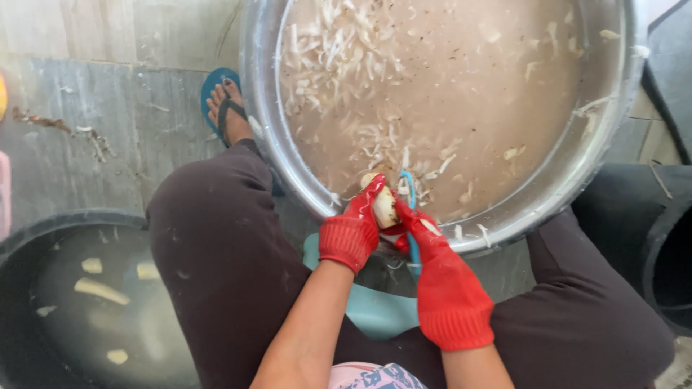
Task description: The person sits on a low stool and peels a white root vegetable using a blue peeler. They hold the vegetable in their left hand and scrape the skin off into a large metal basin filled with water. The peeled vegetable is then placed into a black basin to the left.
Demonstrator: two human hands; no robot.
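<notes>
Red knit-gloved left hand (355,229) grips a pale, smooth root chunk (383,207) over the rim of the big shiny metal basin (259,108); right hand (432,248) clamps a blue-handled peeler (411,209) against it, murky water with shavings below.

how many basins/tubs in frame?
3: a steel basin top centre by the gloved hands, a dark tub lower left with pale pieces, a dark tub cut off at right.
</notes>
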